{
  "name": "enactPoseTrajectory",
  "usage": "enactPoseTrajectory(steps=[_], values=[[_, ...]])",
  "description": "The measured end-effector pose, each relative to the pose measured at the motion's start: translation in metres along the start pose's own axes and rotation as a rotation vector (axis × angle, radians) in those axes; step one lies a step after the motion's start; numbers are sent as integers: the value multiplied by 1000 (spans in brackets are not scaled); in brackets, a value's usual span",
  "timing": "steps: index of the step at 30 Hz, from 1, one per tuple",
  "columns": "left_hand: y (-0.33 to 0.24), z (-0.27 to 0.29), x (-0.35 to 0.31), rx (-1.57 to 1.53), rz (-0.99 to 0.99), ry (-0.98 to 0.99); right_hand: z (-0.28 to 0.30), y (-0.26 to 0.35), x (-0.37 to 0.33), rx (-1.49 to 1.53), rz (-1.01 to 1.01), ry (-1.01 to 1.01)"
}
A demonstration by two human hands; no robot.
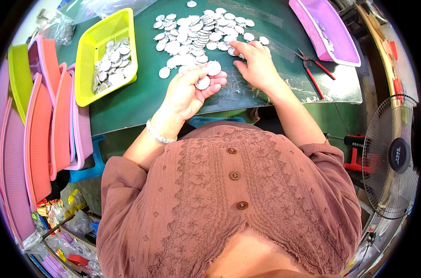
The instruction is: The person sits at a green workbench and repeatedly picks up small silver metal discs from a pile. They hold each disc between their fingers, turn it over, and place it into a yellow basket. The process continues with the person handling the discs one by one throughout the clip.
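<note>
A heap of round silver metal discs with bumpy rims (199,34) spreads over the green table, several loose ones lying around it. My left hand (189,90), palm up at the near edge of the heap, is closed on silver discs. One disc (213,68) shows at its thumb and fingertips, and another disc (202,83) rests against the fingers. To the right, my right hand (257,65) is palm down with thumb and index finger apart. Its index fingertip reaches a disc (231,51) at the heap's right edge.
A yellow-green basket (129,60) holding more discs stands at left, and a purple basket (349,58) with a few at right. Red-handled pliers (310,69) lie on the green table (118,109). Stacked baskets (37,139) crowd the left; a fan (391,155) stands right.
</note>
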State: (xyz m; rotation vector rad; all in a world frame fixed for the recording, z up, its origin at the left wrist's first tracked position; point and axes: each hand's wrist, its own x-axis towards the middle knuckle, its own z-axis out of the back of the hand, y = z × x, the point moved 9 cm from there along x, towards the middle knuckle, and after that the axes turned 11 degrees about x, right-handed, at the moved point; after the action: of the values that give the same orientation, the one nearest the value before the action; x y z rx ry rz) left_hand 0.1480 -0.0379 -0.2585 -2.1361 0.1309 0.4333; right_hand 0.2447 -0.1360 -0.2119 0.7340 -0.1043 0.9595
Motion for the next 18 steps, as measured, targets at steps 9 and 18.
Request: enactPoseTrajectory(steps=[9,18], values=[[1,5,0,-30,26,-36,-2,-1,2,-93,-3,7],[0,3,0,4,20,-33,-1,-2,5,-58,30,-25]])
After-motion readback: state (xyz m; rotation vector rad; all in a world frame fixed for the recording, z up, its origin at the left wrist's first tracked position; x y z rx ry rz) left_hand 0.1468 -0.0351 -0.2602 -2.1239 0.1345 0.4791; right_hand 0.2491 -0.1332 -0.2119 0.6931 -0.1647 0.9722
